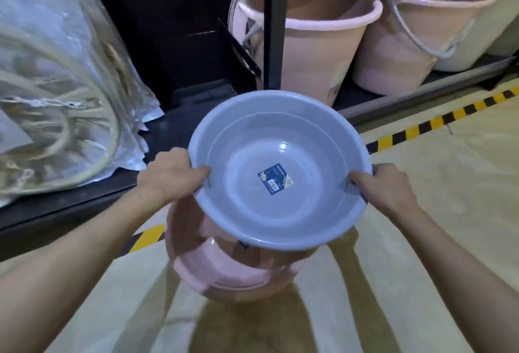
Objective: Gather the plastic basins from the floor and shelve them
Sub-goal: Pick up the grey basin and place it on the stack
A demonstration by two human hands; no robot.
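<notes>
I hold a round blue plastic basin [309,212] in the air, mouth facing me, with a blue label in its bottom. My left hand [168,175] grips its left rim, thumb inside. My right hand [384,187] grips the right rim the same way. Below it, a pink basin [224,274] rests on the floor, partly hidden by the blue one. The low dark shelf [84,201] lies just beyond, at floor level.
Pink buckets [317,52] with rope handles stand on the shelf at the back right, behind a black upright post [275,24]. A clear plastic bag of coiled hoses [56,94] fills the shelf's left part. Yellow-black tape [438,122] marks the floor edge.
</notes>
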